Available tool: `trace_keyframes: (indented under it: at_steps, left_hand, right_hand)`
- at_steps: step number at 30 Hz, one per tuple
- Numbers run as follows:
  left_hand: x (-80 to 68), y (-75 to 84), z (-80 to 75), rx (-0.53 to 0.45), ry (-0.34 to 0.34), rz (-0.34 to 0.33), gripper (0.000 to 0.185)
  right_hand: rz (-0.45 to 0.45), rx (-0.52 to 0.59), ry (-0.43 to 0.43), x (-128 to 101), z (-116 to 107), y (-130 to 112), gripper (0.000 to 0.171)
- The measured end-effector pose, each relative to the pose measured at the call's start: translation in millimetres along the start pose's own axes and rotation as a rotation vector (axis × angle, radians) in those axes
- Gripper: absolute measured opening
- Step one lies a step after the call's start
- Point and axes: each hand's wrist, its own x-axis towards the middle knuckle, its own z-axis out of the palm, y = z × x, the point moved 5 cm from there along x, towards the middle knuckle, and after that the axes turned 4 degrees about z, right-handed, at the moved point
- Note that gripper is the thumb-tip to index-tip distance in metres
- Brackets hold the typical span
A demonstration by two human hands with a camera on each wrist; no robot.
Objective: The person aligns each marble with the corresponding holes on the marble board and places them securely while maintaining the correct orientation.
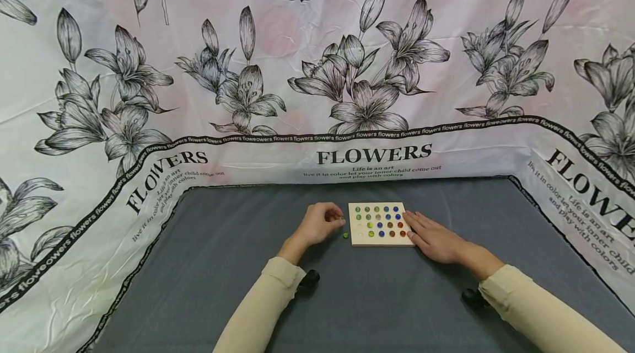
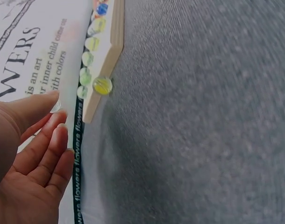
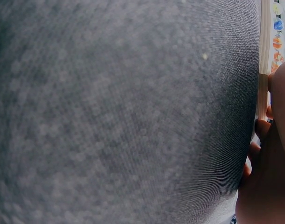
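Observation:
A pale wooden board (image 1: 382, 241) lies on the grey cloth, with rows of green, yellow, blue and red-brown glass marbles in its hollows. Two hollows at its lower left hold no marble. Just left of the board is my left hand (image 1: 317, 224), its thumb and forefinger pinching a clear glass marble (image 2: 57, 107) that the fingertips partly hide. A loose yellow-green marble (image 1: 345, 235) sits on the cloth beside the board's left edge. My right hand (image 1: 439, 238) rests against the right edge of the board, fingers extended and touching it.
Grey cloth (image 1: 223, 287) covers the table. A white border printed with "FLOWERS" (image 1: 374, 154) runs along the back and sides, and a flower-patterned sheet (image 1: 278, 77) rises behind. Black wrist devices (image 1: 308, 281) sit under both cream sleeves.

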Motion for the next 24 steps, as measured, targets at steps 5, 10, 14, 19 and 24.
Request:
trace_keyframes:
  at_steps: [5, 10, 14, 19, 24]
  left_hand:
    - [2.6, 6.6, 4.7, 0.000, -0.009, 0.013, 0.016]
    - [7.6, 11.8, 12.7, 0.001, -0.024, 0.009, 0.012]
    - [11.4, 14.3, 19.4, -0.011, -0.035, 0.013, 0.011]
    - [15.6, 14.3, 26.7, -0.006, -0.047, 0.020, 0.010]
    - [18.8, 13.7, 31.6, -0.005, -0.059, 0.016, 0.010]
  right_hand:
    - [0.002, 0.003, -0.002, 0, 0, 0, 0.057]
    - [0.004, 0.005, -0.007, -1, 0, -1, 0.057]
    - [0.006, 0.007, -0.006, -1, 0, -1, 0.057]
    - [0.009, 0.006, -0.003, 0, 0, 1, 0.057]
    - [0.006, 0.001, -0.005, 0, 1, 1, 0.057]
